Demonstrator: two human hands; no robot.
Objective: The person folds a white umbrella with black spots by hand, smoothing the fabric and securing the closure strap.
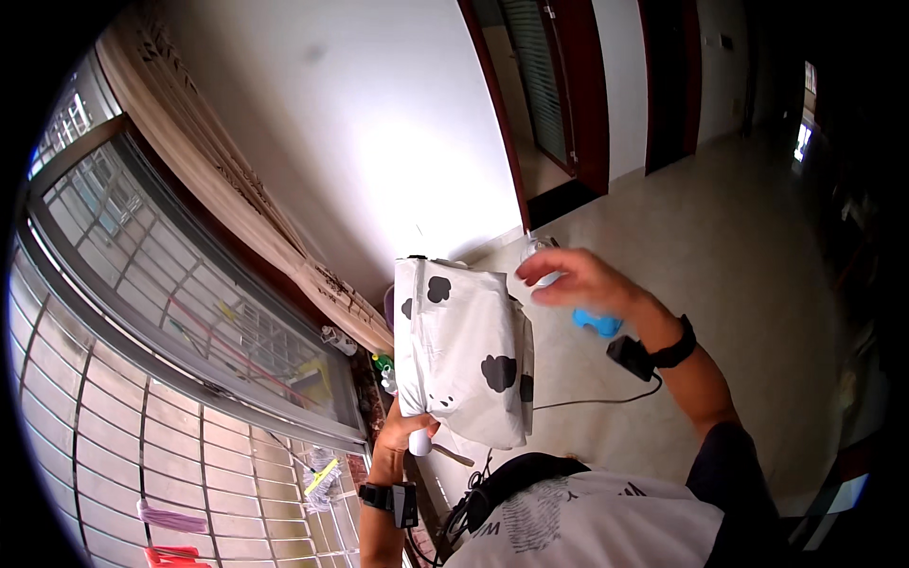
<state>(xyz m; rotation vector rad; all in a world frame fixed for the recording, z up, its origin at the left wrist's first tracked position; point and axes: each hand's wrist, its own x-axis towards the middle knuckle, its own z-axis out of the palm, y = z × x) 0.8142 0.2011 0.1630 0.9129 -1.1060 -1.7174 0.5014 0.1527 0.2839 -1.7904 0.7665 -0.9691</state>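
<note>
A white cover (464,355) with black cloud-shaped patches drapes over something bulky in front of me; what is inside cannot be seen. At its lower left corner my left hand (405,431) is closed, with fingers bent at the fabric's edge. A short white rounded end (419,443) pokes out just below those fingers. My right hand (585,284) hovers in the air to the right of the cover's upper part, fingers apart, slightly blurred and holding nothing. Both wrists wear black straps with small devices.
A sliding window (189,275) with a metal grille fills the left side, beside a beige curtain (256,208). Bottles (383,369) stand near the sill. A blue object (597,323) lies on the tiled floor (710,284). A black cable (606,401) runs behind the cover. Doorways open beyond.
</note>
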